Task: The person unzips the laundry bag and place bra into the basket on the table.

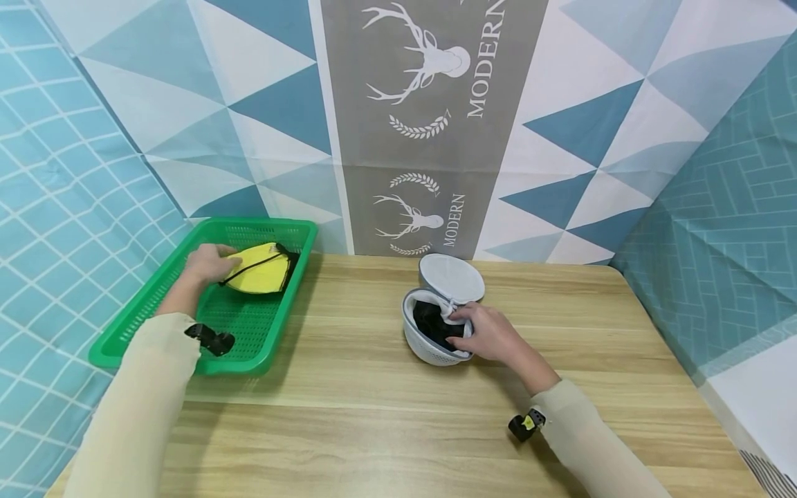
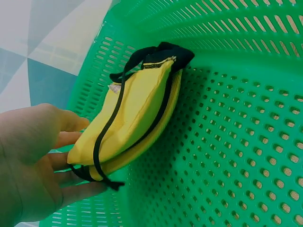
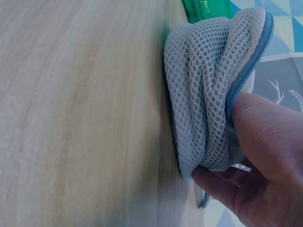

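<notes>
A folded yellow bra (image 1: 260, 271) with black trim and a thin black strap sits in the far part of the green basket (image 1: 297, 243). My left hand (image 1: 210, 264) touches its left end. In the left wrist view, the left fingers (image 2: 81, 190) reach loosely behind the bra (image 2: 132, 113), partly hidden by it. The right hand (image 1: 488, 333) grips the rim of a round white mesh laundry bag (image 1: 428, 348). Its zipped lid (image 1: 452, 278) is folded back, and a black cloth item (image 1: 434, 324) lies inside. From the right wrist, the thumb presses the zipper edge and fingers go underneath.
Everything stands on a wood-grain table (image 1: 349, 422). A patterned cloth backdrop (image 1: 423, 152) rises along the table's far edge, with blue tiled cloth (image 1: 43, 228) at left and teal cloth (image 1: 735, 235) at right. The basket's perforated walls surround the left hand.
</notes>
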### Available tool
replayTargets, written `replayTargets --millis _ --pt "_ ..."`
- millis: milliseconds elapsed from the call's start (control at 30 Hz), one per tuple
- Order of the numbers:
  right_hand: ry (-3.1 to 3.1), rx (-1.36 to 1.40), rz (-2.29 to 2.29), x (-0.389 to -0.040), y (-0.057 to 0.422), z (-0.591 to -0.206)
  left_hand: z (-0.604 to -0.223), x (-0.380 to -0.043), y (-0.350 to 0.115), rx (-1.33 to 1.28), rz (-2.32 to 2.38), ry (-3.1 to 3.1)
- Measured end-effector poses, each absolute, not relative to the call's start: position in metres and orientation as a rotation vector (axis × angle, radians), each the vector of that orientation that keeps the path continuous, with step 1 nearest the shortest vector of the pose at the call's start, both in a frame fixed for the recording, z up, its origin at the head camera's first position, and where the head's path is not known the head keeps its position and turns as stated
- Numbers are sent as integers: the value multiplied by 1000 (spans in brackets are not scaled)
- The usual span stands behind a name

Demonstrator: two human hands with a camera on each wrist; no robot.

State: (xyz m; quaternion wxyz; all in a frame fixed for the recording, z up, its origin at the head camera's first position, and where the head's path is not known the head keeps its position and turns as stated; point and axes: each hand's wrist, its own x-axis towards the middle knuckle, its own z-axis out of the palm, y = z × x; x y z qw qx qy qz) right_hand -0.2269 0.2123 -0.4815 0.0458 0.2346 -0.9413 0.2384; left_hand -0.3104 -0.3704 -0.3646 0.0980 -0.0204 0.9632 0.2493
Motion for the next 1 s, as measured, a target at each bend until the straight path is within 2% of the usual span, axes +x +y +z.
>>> replayTargets --millis 533,1000 --pt "-2869 689 727 -243 220 -508 -369 -310 -374 -223 912 2998" --pt "-2860 706 685 -243 221 -507 -361 -304 -363 -234 1034 2994"
